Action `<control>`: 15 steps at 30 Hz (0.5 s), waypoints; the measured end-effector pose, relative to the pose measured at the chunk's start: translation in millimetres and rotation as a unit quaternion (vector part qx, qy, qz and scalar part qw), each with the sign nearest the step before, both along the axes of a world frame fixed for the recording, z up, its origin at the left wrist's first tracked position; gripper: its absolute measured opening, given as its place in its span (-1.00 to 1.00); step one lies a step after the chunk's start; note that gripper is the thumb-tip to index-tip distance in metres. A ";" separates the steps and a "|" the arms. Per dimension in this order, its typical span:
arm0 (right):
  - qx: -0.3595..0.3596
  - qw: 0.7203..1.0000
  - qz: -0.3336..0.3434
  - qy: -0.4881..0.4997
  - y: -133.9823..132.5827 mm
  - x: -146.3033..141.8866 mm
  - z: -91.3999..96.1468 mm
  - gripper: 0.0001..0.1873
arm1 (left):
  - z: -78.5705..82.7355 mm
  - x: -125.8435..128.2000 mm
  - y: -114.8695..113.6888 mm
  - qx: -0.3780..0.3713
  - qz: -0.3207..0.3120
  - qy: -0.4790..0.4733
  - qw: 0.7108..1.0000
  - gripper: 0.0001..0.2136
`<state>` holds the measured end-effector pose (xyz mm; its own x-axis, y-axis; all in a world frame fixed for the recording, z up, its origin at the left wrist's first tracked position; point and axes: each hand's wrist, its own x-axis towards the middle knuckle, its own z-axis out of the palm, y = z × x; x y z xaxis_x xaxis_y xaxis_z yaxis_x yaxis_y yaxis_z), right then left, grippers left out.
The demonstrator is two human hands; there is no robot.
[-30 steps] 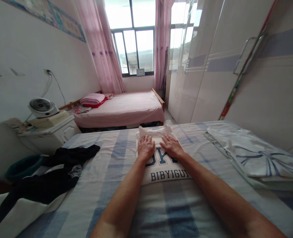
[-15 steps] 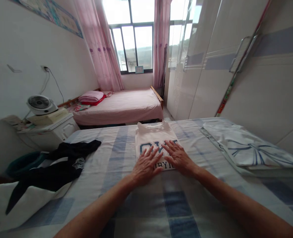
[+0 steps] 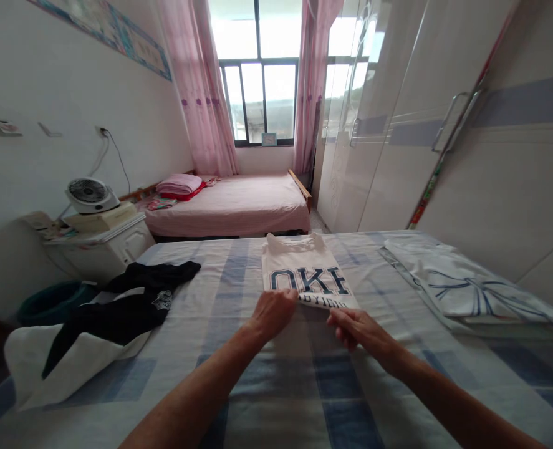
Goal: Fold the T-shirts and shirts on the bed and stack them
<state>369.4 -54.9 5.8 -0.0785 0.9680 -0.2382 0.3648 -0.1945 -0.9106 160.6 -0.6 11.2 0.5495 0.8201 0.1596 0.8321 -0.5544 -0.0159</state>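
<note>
The white shirt point(image 3: 304, 255) lay folded flat on the checked bed cover point(image 3: 276, 390), at the centre of the dial, its neckline toward twelve o'clock and its dark block letters (a large OK could be read) facing up. At its seven o'clock corner, the left hand point(image 3: 275, 312) was closed on the near edge, knuckles up. Near five o'clock, the right hand point(image 3: 359, 328) pinched the same edge between thumb and fingers; its lower fingers were curled in shadow, so how much cloth they held was hard to tell. Between the two hands a short stretch of edge showed.

Well apart, toward nine o'clock, a black-and-white garment point(image 3: 131, 308) lay loosely spread, and a dark green basin point(image 3: 47, 305) stood past it. At three o'clock lay another white garment point(image 3: 472, 290), folded, with blue lines across it. Toward eleven o'clock stood a bed with a pink sheet point(image 3: 248, 199); between nine and ten, a fan point(image 3: 91, 194) sat above a white cabinet point(image 3: 105, 249). The window point(image 3: 280, 93) was near twelve, and a glossy wardrobe point(image 3: 393, 168) rose at one to two o'clock.
</note>
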 end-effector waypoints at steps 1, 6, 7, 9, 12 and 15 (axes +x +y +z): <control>-0.068 0.991 0.006 0.112 -6.3 -7.7 1.5 -0.59 | 3.3 -0.3 2.3 0.012 0.027 -0.021 0.999 -0.80; -0.145 0.870 -0.081 0.464 6.7 -36.4 -5.3 -0.60 | 7.5 -6.7 9.7 0.075 0.032 -0.084 0.993 -0.80; -0.141 0.854 -0.101 0.490 15.4 -41.0 -8.1 -0.59 | 4.9 -7.7 9.7 0.083 0.018 -0.085 0.993 -0.80; -0.127 0.828 -0.134 0.529 33.5 -50.0 -14.3 -0.59 | -2.7 -9.6 9.7 0.101 -0.011 -0.090 0.991 -0.83; -0.073 0.808 -0.183 0.555 54.5 -63.3 -24.7 -0.68 | -15.1 -13.4 11.3 0.143 -0.052 -0.115 0.982 -0.84; 0.042 0.840 -0.205 0.500 66.4 -72.0 -31.0 -0.75 | -23.6 -17.7 13.8 0.183 -0.108 -0.154 0.965 -0.82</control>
<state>297.4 11.6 -25.2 0.1442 0.9728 -0.1812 -0.6735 -0.0377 -0.7382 142.9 13.2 -12.4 0.5813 0.5495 0.6001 0.6939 -0.7199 -0.0130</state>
